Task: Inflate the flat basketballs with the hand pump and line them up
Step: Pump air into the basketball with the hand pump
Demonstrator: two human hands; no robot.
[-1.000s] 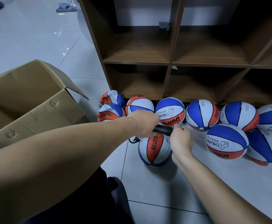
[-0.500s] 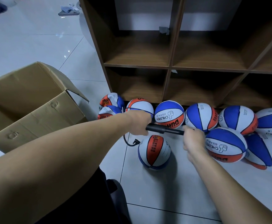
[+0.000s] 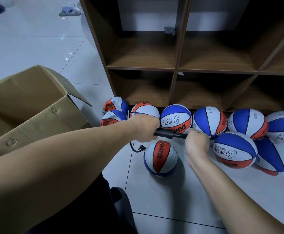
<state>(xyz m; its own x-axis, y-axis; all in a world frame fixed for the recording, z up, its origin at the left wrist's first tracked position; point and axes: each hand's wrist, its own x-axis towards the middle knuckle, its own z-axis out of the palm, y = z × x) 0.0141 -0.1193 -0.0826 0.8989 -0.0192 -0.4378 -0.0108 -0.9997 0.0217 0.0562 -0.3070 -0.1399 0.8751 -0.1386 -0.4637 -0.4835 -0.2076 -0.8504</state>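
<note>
The single head camera is looking forward and down from the person's head, close over both forearms. It is facing a wooden shelf (image 3: 175, 70) and taking in the tiled floor (image 3: 36, 39), with a cardboard box (image 3: 28, 105) sitting at the left edge.

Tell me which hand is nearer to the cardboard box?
Left. The left hand grips the pump barrel, on the side toward the box. The right hand holds the pump handle, farther from the box.
</note>
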